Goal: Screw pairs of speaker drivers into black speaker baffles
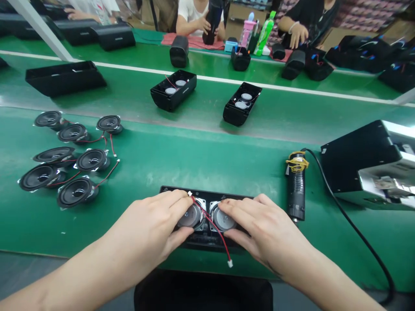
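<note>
A black speaker housing (207, 242) lies open on the green bench right in front of me, with two round silver-backed speaker drivers seated side by side in it. My left hand (155, 229) curls around the left driver (191, 216), thumb and fingers pinching its rim. My right hand (259, 229) grips the right driver (223, 220) the same way. A red and black wire (214, 231) with a white plug crosses between the drivers and hangs over the housing's near edge.
Several loose black speaker cones (65, 164) with red wires lie at the left. An electric screwdriver (295, 185) with a cable and a black metal box (363, 164) sit at the right. Two filled housings (173, 90) ride the belt. Other people work across it.
</note>
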The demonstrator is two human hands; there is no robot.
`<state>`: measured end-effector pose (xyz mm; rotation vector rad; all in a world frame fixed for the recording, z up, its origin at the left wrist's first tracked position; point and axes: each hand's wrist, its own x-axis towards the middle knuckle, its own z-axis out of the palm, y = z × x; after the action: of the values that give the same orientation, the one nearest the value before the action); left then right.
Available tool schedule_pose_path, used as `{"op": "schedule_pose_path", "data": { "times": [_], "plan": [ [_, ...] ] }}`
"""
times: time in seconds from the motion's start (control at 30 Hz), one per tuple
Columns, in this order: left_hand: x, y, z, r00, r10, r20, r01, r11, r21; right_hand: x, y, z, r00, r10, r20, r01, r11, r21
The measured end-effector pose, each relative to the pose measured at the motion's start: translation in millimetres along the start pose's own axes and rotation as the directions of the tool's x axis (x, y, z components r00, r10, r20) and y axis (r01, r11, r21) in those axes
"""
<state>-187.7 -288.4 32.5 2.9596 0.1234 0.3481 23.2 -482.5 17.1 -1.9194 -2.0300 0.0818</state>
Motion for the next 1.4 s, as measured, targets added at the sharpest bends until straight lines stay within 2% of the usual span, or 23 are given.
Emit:
{"op": "schedule_pose_path", "data": {
  "times": [0.2, 0.7, 0.87, 0.97, 1.13, 1.23, 1.33, 1.4],
  "plan": [
    [5.4, -6.5, 16.8, 1.0, 0.007, 0.027, -0.008, 0.999, 0.036, -5.3, 3.9, 4.1, 0.999, -0.002, -0.035, 0.002, 1.0, -0.001],
    [4.5, -8.9, 17.4, 0.999, -0.018, 0.051, 0.018, 1.0, -0.01, -10.2, 4.9, 8.0, 0.998, 0.028, -0.053, -0.026, 0.999, 0.04],
    [2.9, -5.5, 9.6, 0.999, -0.029, 0.042, 0.031, 0.999, -0.03, -10.6, 3.8, 5.5, 0.996, 0.084, 0.04, -0.086, 0.995, 0.045],
    [-7.1, -2.2, 1.2, 0.999, -0.05, 0.01, 0.051, 0.999, -0.018, -11.9, 5.9, 4.3, 0.993, 0.09, 0.074, -0.095, 0.994, 0.061],
    [-32.6, 4.1, -8.1, 0.982, -0.186, -0.023, 0.188, 0.98, 0.072, -10.4, 7.4, 4.2, 0.995, 0.089, 0.046, -0.093, 0.991, 0.095],
    [-33.8, 6.3, -11.5, 0.97, -0.242, -0.026, 0.243, 0.969, 0.036, -5.2, 4.5, 4.0, 0.994, 0.087, 0.067, -0.092, 0.993, 0.073],
    [-21.1, 5.5, -12.7, 0.978, -0.204, -0.039, 0.201, 0.978, -0.059, -4.1, 1.7, -5.4, 0.991, 0.071, 0.112, -0.075, 0.997, 0.033],
    [-9.3, 4.9, -11.5, 0.989, -0.14, -0.048, 0.134, 0.984, -0.121, -10.3, 2.9, -21.3, 0.994, 0.057, 0.089, -0.062, 0.996, 0.062]
  ]
}}
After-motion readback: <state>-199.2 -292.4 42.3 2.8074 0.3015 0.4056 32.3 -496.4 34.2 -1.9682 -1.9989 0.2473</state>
